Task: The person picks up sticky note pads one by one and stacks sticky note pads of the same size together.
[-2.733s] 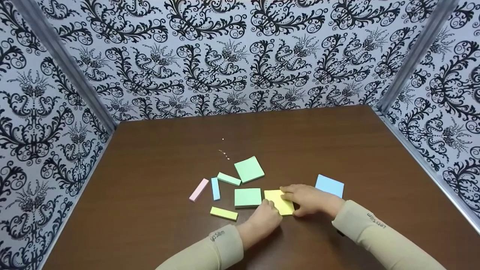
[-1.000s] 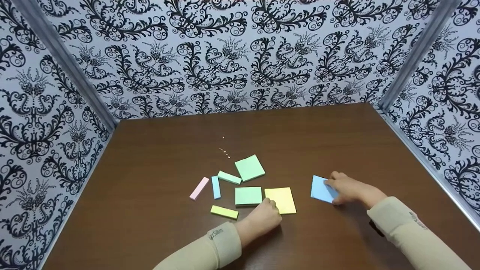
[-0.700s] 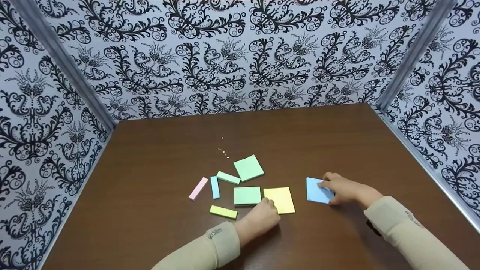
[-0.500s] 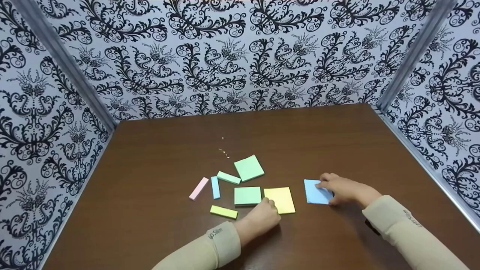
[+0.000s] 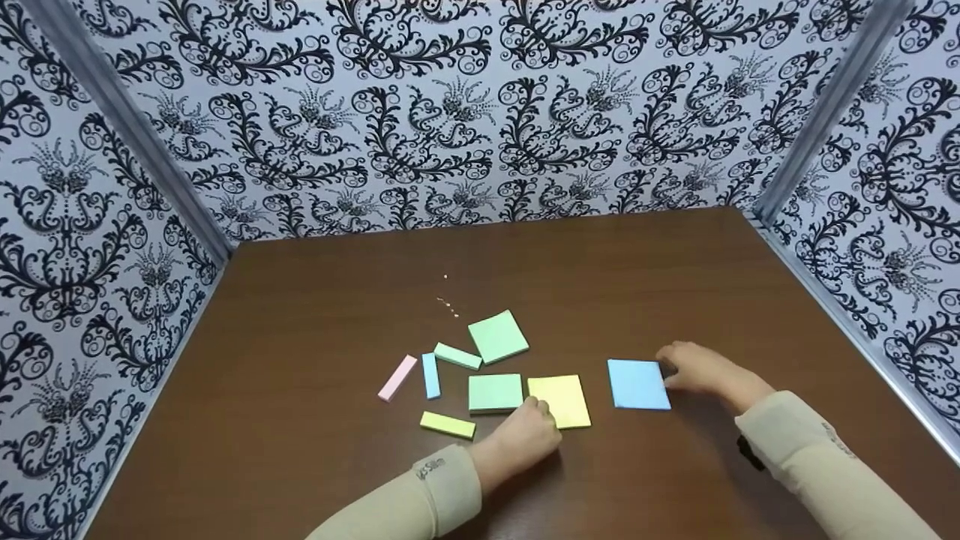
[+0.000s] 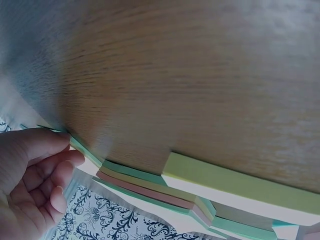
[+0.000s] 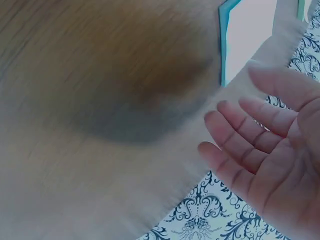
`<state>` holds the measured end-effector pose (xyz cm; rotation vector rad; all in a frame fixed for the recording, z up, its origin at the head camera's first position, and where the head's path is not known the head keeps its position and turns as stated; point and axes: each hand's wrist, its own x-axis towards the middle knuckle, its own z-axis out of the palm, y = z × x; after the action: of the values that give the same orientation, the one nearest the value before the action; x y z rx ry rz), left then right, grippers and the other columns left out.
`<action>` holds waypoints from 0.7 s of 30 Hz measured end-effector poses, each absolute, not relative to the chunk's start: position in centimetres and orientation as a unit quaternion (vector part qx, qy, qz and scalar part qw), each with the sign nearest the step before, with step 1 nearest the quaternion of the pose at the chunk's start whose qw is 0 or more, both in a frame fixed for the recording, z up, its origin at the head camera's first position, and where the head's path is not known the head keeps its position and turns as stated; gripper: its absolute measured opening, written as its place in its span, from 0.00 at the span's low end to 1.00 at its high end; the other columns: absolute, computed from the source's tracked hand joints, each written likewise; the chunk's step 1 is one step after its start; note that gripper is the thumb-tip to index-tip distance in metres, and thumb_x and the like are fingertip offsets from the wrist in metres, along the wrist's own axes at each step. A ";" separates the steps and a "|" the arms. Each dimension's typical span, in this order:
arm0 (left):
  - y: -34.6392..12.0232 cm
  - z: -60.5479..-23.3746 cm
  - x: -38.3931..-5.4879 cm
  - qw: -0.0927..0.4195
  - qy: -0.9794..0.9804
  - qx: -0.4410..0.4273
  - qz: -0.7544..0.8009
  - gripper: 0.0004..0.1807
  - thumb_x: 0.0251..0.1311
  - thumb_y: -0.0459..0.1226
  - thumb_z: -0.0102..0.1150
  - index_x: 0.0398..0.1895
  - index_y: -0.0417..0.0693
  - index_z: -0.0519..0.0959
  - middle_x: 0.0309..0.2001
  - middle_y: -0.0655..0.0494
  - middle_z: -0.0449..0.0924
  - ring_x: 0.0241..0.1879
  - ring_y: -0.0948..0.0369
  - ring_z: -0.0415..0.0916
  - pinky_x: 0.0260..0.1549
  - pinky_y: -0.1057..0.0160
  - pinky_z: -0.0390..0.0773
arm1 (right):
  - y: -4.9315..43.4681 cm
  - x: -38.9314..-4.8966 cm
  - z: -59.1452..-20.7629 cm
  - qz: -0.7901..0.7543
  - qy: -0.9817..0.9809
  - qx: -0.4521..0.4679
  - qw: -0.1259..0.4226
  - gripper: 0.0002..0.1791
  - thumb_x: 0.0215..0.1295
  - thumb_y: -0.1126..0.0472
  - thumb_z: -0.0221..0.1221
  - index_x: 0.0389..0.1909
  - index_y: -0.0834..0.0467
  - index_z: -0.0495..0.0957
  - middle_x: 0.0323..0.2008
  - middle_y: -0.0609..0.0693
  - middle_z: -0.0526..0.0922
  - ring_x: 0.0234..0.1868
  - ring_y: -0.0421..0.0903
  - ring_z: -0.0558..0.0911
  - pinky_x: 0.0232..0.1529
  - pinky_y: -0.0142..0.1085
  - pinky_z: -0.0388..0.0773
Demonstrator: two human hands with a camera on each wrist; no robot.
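Note:
A yellow sticky note pad (image 5: 567, 402) lies flat on the table. My left hand (image 5: 523, 433) holds its near left corner with curled fingers; in the left wrist view the thumb (image 6: 47, 141) meets the pad's edge. To the right lies a square blue sticky note pad (image 5: 638, 384). My right hand (image 5: 703, 370) is just past its right edge, and in the right wrist view the fingers (image 7: 235, 132) are spread and loosely bent with nothing in them, apart from the blue pad (image 7: 247, 37). Immediately left of the yellow pad is a thick green pad (image 5: 495, 393).
Another green pad (image 5: 499, 337) lies farther back. Narrow note strips lie at left: green (image 5: 458, 356), blue (image 5: 430, 376), pink (image 5: 397, 378) and yellow (image 5: 448, 424). Small pale crumbs (image 5: 448, 304) dot the brown table (image 5: 337, 300). Patterned walls (image 5: 480, 112) stand around it.
My right hand left the yellow pad, slid the blue pad leftward and turned it straighter, then let go and drew back right. The left hand stayed at the yellow pad.

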<state>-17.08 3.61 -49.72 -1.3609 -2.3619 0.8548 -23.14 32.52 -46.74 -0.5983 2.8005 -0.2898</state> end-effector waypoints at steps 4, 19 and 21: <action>3.6 -49.9 -17.0 0.145 -0.819 -0.473 0.290 0.12 0.57 0.41 0.55 0.18 0.67 0.79 0.22 0.70 0.76 0.23 0.68 0.64 0.25 0.69 0.62 | 32.3 -22.9 -47.1 -0.116 0.962 -0.195 0.155 0.29 0.51 0.62 0.64 0.52 0.72 0.70 0.50 0.68 0.69 0.50 0.63 0.69 0.44 0.53 0.69; 3.5 -49.8 -17.1 0.134 -0.816 -0.470 0.309 0.11 0.59 0.41 0.55 0.20 0.67 0.80 0.23 0.70 0.77 0.23 0.68 0.63 0.28 0.69 0.64 | 32.2 -23.0 -47.6 -0.071 0.958 -0.242 0.140 0.36 0.44 0.56 0.70 0.54 0.70 0.70 0.49 0.62 0.69 0.46 0.57 0.68 0.42 0.47 0.68; 3.5 -49.8 -17.0 0.136 -0.816 -0.470 0.308 0.12 0.59 0.41 0.55 0.20 0.67 0.80 0.24 0.70 0.77 0.24 0.68 0.64 0.28 0.69 0.65 | 32.2 -23.0 -47.6 -0.063 0.957 -0.249 0.138 0.37 0.44 0.56 0.70 0.54 0.70 0.70 0.50 0.62 0.69 0.47 0.57 0.68 0.42 0.48 0.68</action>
<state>-17.04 3.49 -49.76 -1.3600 -2.3635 0.8926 -23.04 32.24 -47.60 -0.7214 2.7670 -0.1815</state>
